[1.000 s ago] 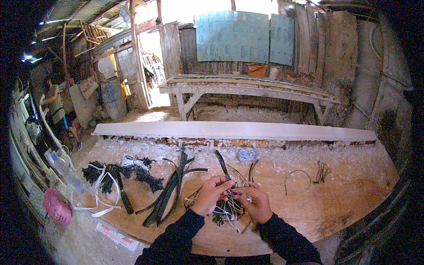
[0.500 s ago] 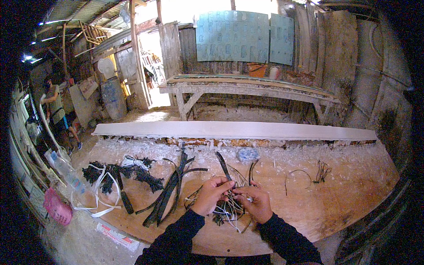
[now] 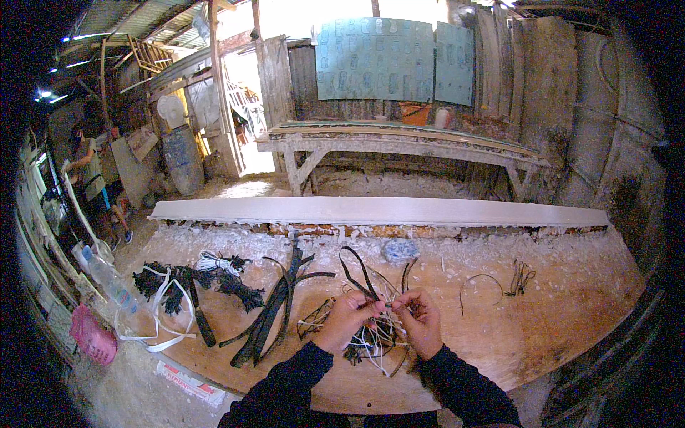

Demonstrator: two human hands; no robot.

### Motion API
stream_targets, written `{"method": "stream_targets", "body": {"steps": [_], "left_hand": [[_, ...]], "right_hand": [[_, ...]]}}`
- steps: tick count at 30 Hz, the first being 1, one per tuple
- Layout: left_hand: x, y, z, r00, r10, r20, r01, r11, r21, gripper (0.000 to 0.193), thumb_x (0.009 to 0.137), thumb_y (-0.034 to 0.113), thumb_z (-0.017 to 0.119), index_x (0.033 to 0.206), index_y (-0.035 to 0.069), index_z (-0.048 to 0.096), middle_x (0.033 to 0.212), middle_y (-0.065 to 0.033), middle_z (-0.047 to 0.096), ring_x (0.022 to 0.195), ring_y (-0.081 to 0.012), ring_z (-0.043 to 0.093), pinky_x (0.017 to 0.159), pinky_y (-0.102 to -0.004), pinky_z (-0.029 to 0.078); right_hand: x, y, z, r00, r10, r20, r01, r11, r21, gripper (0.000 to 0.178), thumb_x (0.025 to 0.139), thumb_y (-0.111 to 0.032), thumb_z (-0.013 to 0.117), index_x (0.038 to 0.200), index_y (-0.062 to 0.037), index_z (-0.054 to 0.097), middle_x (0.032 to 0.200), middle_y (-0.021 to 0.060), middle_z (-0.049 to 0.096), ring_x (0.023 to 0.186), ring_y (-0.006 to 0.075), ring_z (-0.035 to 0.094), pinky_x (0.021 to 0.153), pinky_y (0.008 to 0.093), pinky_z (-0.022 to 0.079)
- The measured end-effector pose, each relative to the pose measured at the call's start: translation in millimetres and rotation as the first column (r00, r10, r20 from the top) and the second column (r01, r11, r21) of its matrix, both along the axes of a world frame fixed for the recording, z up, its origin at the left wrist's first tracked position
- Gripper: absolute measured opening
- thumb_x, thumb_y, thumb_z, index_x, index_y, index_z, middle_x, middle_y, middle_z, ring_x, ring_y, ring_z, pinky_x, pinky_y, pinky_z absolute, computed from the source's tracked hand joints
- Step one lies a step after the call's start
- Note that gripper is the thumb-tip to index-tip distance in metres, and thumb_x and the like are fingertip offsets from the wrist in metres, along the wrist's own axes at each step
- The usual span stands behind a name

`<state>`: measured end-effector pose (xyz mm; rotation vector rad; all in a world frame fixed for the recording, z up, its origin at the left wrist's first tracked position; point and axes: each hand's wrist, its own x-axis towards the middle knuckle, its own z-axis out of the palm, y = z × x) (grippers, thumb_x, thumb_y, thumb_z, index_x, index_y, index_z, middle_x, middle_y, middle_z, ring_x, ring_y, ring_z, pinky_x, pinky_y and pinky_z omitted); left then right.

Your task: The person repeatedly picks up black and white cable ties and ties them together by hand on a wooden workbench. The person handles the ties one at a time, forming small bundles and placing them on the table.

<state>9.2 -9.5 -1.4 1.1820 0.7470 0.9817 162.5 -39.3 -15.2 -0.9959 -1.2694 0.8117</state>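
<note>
The person's left grip (image 3: 344,321) and right grip (image 3: 424,328) hide the lower part of a thin looped black strip (image 3: 369,285) and partly cover a tangled heap of white and black cords (image 3: 372,349); black fabric sleeves (image 3: 467,391) run off the bottom edge; a distant co-worker (image 3: 93,173) blurs into shadow at left.

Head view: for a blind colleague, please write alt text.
A person's bare left hand and right hand handle a looped, narrow black strip over tangled white and black cords on a brown wooden table. Long black strips lie further left.
</note>
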Motion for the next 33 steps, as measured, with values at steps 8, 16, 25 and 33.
{"method": "stream_targets", "body": {"steps": [8,16,25,33], "left_hand": [[-1.8,0.1,-0.2,0.998,0.069,-0.005,-0.069,0.997,-0.021,0.02,0.081,0.017,0.06,0.092,0.001,0.06,0.08,-0.0029,0.06,0.067,-0.0077,0.053,0.054,-0.0203,0.046],[0.9,-3.3,1.8,0.993,0.092,0.071,-0.098,0.992,0.075,0.019,0.08,0.017,0.062,0.089,0.001,0.06,0.078,-0.0035,0.061,0.064,-0.0081,0.054,0.054,-0.0204,0.047],[2.9,-2.3,-3.9,0.992,0.129,0.006,-0.127,0.965,0.231,0.011,0.079,0.013,0.062,0.081,0.003,0.059,0.07,-0.0015,0.058,0.055,-0.006,0.051,0.047,-0.0192,0.041],[-1.6,-5.8,-1.9,0.995,0.096,-0.03,-0.087,0.97,0.226,0.007,0.078,0.009,0.062,0.079,0.005,0.056,0.069,0.0002,0.056,0.055,-0.0064,0.051,0.046,-0.0182,0.04]], "right_hand": [[3.8,0.8,6.2,0.968,-0.041,0.247,0.009,0.992,0.127,0.01,0.077,-0.003,0.062,0.086,-0.002,0.065,0.083,0.007,0.062,0.078,0.014,0.056,0.069,0.0244,0.043],[4.4,2.7,4.6,0.937,-0.088,0.339,0.038,0.988,0.152,0.01,0.075,-0.002,0.062,0.084,-0.0011,0.064,0.08,0.007,0.062,0.076,0.015,0.057,0.068,0.0253,0.044],[-0.6,1.6,5.8,0.944,0.324,-0.065,-0.329,0.94,-0.087,0.011,0.083,-0.01,0.056,0.09,-0.0015,0.057,0.081,0.0011,0.058,0.076,0.0092,0.054,0.07,0.0232,0.043],[4.6,3.4,8.4,0.781,0.478,-0.403,-0.603,0.746,-0.285,0.013,0.086,-0.017,0.05,0.09,-0.0051,0.055,0.081,0.0023,0.056,0.078,0.0116,0.053,0.074,0.0246,0.042]]}}
